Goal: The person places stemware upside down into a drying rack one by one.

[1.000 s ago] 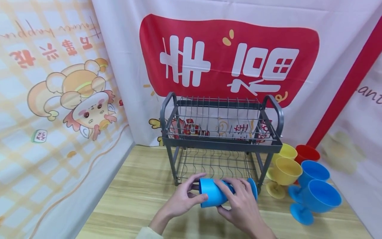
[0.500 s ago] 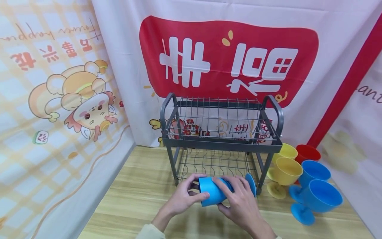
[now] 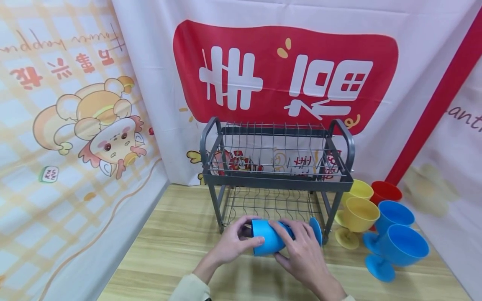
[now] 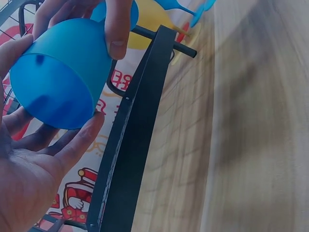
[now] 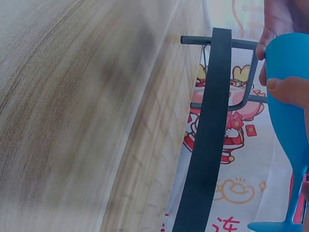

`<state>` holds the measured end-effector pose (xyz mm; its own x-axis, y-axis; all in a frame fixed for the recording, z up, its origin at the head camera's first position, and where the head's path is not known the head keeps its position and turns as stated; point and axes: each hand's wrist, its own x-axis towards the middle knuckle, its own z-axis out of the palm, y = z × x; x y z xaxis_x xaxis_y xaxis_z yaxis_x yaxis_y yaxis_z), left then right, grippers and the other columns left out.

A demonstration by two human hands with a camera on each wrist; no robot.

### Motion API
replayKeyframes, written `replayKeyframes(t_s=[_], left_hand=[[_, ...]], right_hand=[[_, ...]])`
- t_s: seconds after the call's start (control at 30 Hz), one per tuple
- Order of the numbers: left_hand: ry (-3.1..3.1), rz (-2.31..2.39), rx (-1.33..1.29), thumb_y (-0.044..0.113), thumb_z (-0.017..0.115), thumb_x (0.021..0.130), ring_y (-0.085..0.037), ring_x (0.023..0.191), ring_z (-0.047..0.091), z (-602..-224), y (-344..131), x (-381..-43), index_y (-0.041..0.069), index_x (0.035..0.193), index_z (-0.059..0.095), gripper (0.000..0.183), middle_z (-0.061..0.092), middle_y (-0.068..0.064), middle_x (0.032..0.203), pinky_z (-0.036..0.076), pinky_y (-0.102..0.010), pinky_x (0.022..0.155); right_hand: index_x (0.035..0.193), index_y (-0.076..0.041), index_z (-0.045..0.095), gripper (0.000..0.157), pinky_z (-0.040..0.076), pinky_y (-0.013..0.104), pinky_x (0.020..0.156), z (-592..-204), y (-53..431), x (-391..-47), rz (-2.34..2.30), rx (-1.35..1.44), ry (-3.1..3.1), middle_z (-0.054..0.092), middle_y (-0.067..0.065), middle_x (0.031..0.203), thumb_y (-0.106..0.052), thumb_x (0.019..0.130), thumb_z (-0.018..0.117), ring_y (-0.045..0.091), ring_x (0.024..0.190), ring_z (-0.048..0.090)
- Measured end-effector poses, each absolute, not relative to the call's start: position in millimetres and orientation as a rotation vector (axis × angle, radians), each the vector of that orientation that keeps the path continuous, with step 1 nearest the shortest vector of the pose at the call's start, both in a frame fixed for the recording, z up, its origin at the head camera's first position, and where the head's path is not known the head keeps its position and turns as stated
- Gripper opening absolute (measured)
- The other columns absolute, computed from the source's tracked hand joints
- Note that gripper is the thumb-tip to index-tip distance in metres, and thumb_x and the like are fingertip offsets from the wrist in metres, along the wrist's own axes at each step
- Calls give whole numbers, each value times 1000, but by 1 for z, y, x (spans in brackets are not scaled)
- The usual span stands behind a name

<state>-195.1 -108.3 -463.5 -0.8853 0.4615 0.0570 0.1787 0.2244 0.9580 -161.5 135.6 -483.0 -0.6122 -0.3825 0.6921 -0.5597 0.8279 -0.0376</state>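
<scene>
A blue plastic goblet [image 3: 266, 239] lies sideways in the air before the dish rack, its mouth to the left and its round foot to the right. My left hand [image 3: 234, 241] holds it at the rim, thumb on the near side and fingers on the far side; the left wrist view looks into the hollow of the goblet [image 4: 53, 92]. My right hand [image 3: 303, 255] grips the bowl near the stem from above, covering part of it. In the right wrist view the goblet [image 5: 286, 121] shows its stem and foot.
A dark two-tier dish rack [image 3: 278, 182] stands behind the hands on the wooden table [image 3: 158, 259]. To its right, several goblets stand close together: yellow ones [image 3: 363, 214], a red one [image 3: 388, 191] and blue ones [image 3: 407, 246]. Printed cloth [image 3: 150, 83] hangs behind and at the sides.
Both hands keep their hold on the blue goblet. It has risen slightly in the head view, and the view itself has shifted a little.
</scene>
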Motion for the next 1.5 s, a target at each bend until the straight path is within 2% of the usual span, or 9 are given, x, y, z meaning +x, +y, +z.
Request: replayKeyframes(t_s=[0.17, 0.3, 0.4, 0.5, 0.57, 0.77, 0.93, 1.2, 1.5], left_hand=[[2269, 1771, 593, 37, 77, 95, -32, 121, 66, -464, -106, -200, 22, 148, 56, 59, 59, -17, 144, 61, -42, 97], [2239, 1882, 577, 29, 80, 93, -35, 123, 65, -468, -103, -201, 18, 148, 55, 61, 57, -20, 144, 62, -44, 99], [2215, 1982, 549, 24, 83, 91, -34, 125, 62, -472, -99, -201, 13, 147, 55, 64, 56, -20, 145, 60, -46, 103], [2189, 2080, 491, 20, 85, 88, -32, 126, 61, -475, -95, -199, 9, 146, 54, 67, 56, -19, 145, 59, -47, 106], [2169, 2136, 465, 19, 85, 87, -32, 127, 61, -478, -92, -198, 4, 145, 51, 69, 56, -20, 146, 58, -48, 107], [2117, 2203, 442, 20, 84, 89, -33, 131, 59, -482, -84, -195, -2, 141, 42, 70, 55, -23, 146, 56, -49, 108], [2100, 2209, 428, 22, 86, 87, -34, 129, 62, -486, -80, -193, -2, 139, 41, 73, 58, -25, 142, 55, -51, 111], [2102, 2200, 389, 22, 87, 85, -32, 129, 62, -490, -76, -190, 0, 140, 41, 75, 58, -23, 141, 54, -50, 113], [2060, 2161, 401, 24, 86, 87, -32, 134, 58, -490, -74, -188, 1, 142, 37, 77, 54, -23, 148, 52, -50, 114]], right_hand=[[150, -23, 59, 96, 55, 60, 102, -482, 138, -161, 398, 666, -2273, 64, 16, 140, -38, 64, 101, 37, 123, 63], [144, -14, 63, 83, 55, 59, 104, -480, 141, -158, 544, 646, -2208, 63, 17, 141, -33, 72, 98, 37, 127, 61], [139, -9, 66, 73, 52, 38, 114, -478, 141, -156, 673, 599, -2170, 63, 18, 138, -32, 76, 96, 35, 126, 60], [134, -4, 66, 71, 40, 15, 118, -477, 137, -154, 843, 493, -2178, 64, 16, 135, -25, 74, 98, 32, 125, 61], [133, -5, 65, 72, 39, 10, 115, -475, 134, -152, 1013, 359, -2231, 65, 12, 133, -23, 72, 99, 26, 124, 63], [145, -15, 53, 79, 53, 35, 111, -465, 124, -151, 1770, -105, -2304, 63, 4, 139, -43, 81, 91, 21, 127, 64], [158, -12, 43, 89, 56, 28, 108, -459, 121, -156, 2156, -270, -2200, 57, 16, 150, -45, 88, 86, 29, 136, 59], [164, -3, 33, 98, 41, 52, 124, -458, 121, -158, 2326, -304, -2160, 47, 25, 161, -43, 90, 83, 40, 149, 49], [163, 0, 33, 96, 38, 57, 125, -463, 120, -159, 2348, -244, -2184, 43, 29, 163, -41, 92, 82, 45, 151, 46]])
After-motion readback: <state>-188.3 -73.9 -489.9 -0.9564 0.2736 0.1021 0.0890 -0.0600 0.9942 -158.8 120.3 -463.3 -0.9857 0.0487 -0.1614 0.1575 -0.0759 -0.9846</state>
